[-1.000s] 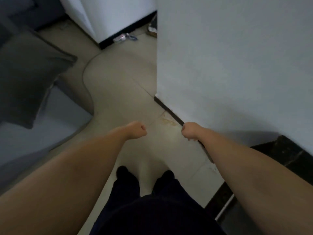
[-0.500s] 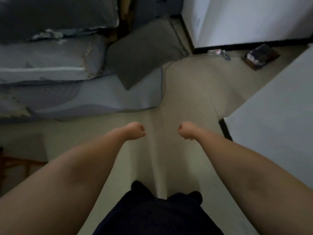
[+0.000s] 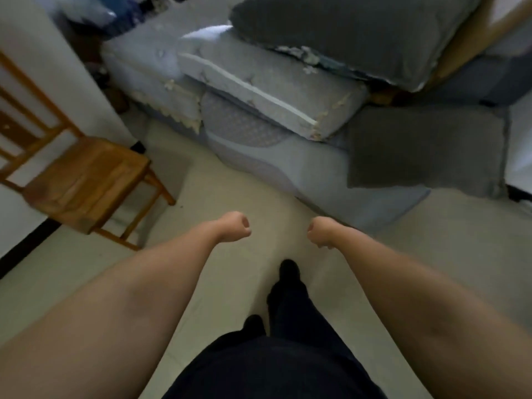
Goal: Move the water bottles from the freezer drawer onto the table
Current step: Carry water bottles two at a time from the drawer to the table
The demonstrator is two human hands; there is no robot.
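Both forearms were held out over the pale tiled floor (image 3: 230,174), with the left hand (image 3: 234,226) and the right hand (image 3: 319,233) each clenched into an empty fist, near one another but apart. No water bottle, freezer drawer or table was seen in the head view, so their positions could not be told. A wooden chair (image 3: 83,180) was recorded at the left against a white wall, and stacked blue-grey cushions (image 3: 259,90) with a dark grey pillow (image 3: 426,148) were noted ahead.
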